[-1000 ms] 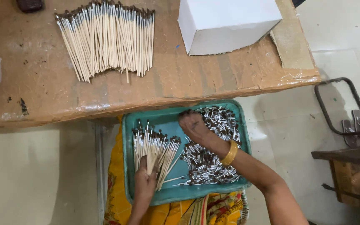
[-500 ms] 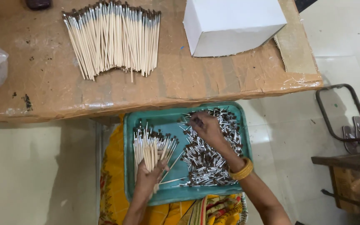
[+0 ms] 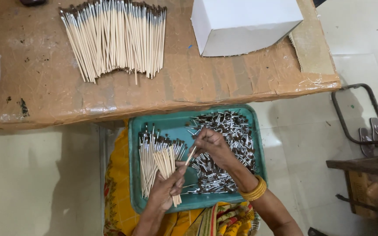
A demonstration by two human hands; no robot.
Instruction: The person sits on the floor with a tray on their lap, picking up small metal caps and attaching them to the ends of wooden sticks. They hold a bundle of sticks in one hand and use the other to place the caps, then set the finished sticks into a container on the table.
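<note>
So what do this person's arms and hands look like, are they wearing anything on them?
Both forearms are bare, with no sleeves and no gloves in view. The right hand has stacked golden-yellow bangles round the wrist. The left hand shows no bangle or watch; any rings are too small to tell.

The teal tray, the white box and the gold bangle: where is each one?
teal tray (image 3: 135,175): head view, bare left wall of the tray.
white box (image 3: 241,15): head view, middle of its top face.
gold bangle (image 3: 253,191): head view, outer band on the right wrist.
</note>
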